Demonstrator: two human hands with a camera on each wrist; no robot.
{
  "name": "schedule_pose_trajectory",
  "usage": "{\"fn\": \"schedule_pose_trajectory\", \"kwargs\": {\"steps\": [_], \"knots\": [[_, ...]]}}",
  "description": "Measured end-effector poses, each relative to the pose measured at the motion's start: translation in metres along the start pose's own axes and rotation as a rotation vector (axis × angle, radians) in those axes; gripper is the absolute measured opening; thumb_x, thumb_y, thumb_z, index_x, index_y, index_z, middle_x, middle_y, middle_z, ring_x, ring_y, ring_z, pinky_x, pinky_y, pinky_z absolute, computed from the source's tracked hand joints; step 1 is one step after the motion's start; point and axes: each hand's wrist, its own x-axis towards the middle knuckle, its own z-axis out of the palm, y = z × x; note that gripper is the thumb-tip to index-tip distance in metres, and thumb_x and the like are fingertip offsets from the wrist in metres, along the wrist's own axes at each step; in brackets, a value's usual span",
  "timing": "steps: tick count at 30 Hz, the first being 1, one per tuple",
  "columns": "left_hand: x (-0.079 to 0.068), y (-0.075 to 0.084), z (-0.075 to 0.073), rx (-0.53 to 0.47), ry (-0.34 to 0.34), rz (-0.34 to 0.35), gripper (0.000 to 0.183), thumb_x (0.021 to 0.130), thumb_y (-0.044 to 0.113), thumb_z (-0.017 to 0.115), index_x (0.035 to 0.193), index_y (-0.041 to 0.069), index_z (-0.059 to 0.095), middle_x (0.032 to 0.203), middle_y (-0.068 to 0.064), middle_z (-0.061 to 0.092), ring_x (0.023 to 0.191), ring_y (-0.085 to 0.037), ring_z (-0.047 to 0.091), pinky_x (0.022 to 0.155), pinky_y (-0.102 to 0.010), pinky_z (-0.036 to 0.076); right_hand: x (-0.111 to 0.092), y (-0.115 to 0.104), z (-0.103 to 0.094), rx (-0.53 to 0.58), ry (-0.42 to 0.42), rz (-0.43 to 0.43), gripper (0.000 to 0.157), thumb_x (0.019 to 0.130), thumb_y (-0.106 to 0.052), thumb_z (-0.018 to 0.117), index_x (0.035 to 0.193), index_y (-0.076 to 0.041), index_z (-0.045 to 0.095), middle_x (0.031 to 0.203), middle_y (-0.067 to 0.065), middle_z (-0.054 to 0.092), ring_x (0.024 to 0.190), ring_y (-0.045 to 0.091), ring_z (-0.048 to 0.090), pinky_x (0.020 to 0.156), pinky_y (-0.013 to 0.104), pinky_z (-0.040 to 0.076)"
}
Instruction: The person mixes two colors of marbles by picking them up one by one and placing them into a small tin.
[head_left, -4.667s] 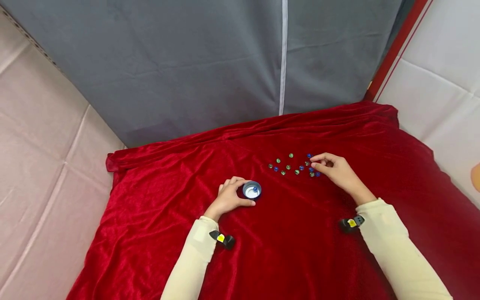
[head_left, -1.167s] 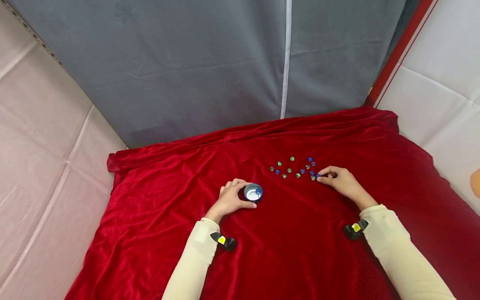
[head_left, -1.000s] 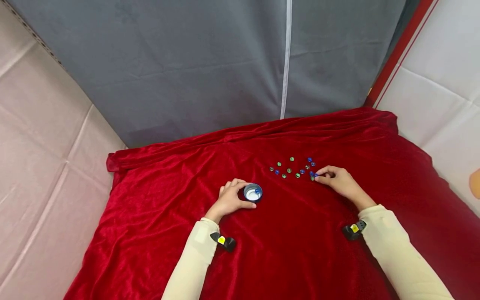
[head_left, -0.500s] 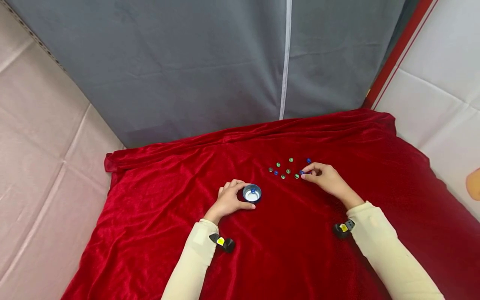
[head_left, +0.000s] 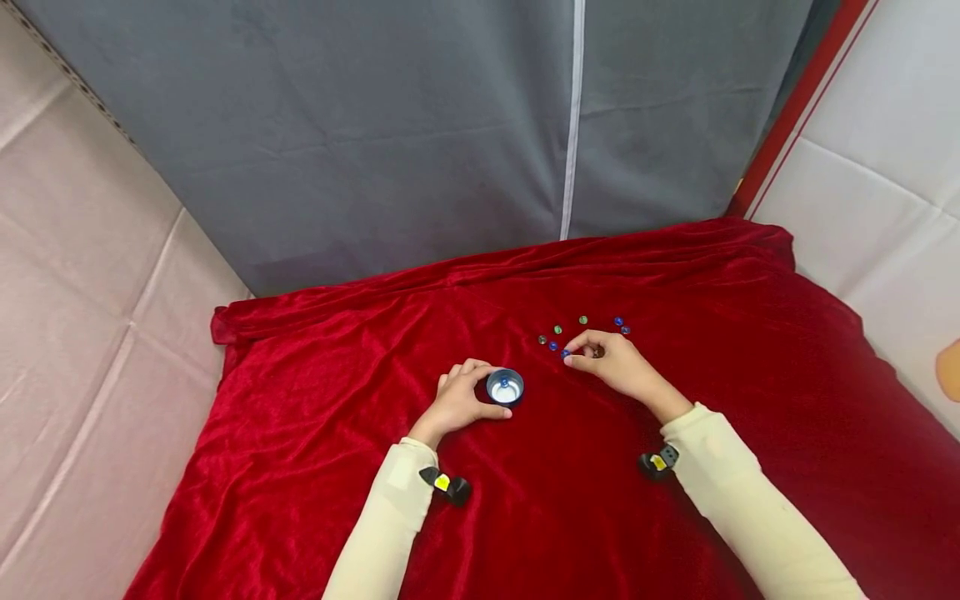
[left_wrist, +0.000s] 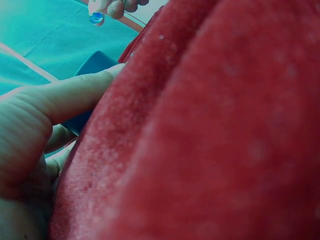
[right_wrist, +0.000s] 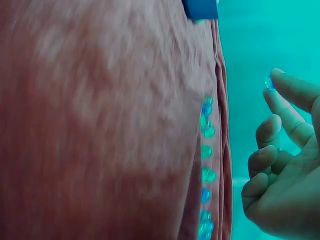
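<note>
My left hand [head_left: 463, 400] grips a small dark blue cup [head_left: 505, 401] that stands on the red cloth, thumb and fingers around its side. Inside, on the white bottom, lies a blue marble [head_left: 505, 383]. My right hand [head_left: 618, 367] pinches another blue marble [head_left: 566, 354] between thumb and forefinger, the other fingers curled. In the right wrist view this pinched marble [right_wrist: 270, 82] shows raised above the cloth. Below and around the right hand lie loose marbles, among them a green one [head_left: 583, 320] and a blue one [head_left: 618, 321]; the hand hides some of them.
A red velvet cloth [head_left: 360, 467] with soft folds covers the table. Its bunched far edge runs along a grey curtain [head_left: 405, 142]. Pale panels stand at the left [head_left: 82, 333] and right [head_left: 892, 167]. Several marbles [right_wrist: 206, 175] line up in the right wrist view.
My right hand has picked up a blue marble from the right end of the scattered marbles and carried it left toward the cup. The left hand keeps its grip on the cup.
</note>
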Motion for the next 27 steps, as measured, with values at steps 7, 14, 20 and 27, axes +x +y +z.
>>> {"fn": "schedule_pose_trajectory", "kwargs": {"steps": [7, 14, 20, 27], "knots": [[0.000, -0.001, 0.000, 0.003, 0.002, -0.005, 0.066, 0.061, 0.040, 0.083, 0.121, 0.024, 0.060, 0.117, 0.006, 0.051, 0.108, -0.017, 0.040, 0.091, -0.038, 0.023, 0.004, -0.017, 0.019, 0.040, -0.038, -0.029, 0.014, 0.083, -0.025, 0.067, 0.093, -0.015, 0.067, 0.074, 0.001, 0.049, 0.062, 0.014, 0.043, 0.055, 0.024, 0.037], [0.001, 0.002, -0.001, -0.012, -0.014, 0.007, 0.065, 0.063, 0.042, 0.082, 0.121, 0.024, 0.059, 0.117, 0.006, 0.050, 0.108, -0.015, 0.040, 0.086, -0.036, 0.023, 0.008, -0.026, 0.037, 0.042, -0.068, -0.063, 0.012, 0.083, -0.024, 0.068, 0.093, -0.016, 0.068, 0.073, 0.000, 0.049, 0.062, 0.014, 0.043, 0.055, 0.024, 0.037], [0.000, 0.003, -0.002, -0.012, -0.013, 0.008, 0.065, 0.063, 0.041, 0.082, 0.121, 0.023, 0.059, 0.116, 0.006, 0.050, 0.106, -0.014, 0.040, 0.086, -0.035, 0.023, 0.009, -0.028, 0.054, 0.074, -0.091, -0.060, 0.015, 0.083, -0.024, 0.068, 0.094, -0.014, 0.068, 0.071, 0.000, 0.048, 0.060, 0.013, 0.042, 0.054, 0.023, 0.036], [0.000, 0.000, 0.000, -0.002, -0.002, 0.012, 0.065, 0.063, 0.042, 0.081, 0.121, 0.022, 0.059, 0.115, 0.006, 0.051, 0.105, -0.014, 0.040, 0.087, -0.035, 0.024, 0.007, -0.028, 0.068, 0.093, -0.110, -0.070, 0.013, 0.083, -0.022, 0.068, 0.093, -0.014, 0.068, 0.069, 0.000, 0.046, 0.059, 0.013, 0.042, 0.054, 0.022, 0.035]]}}
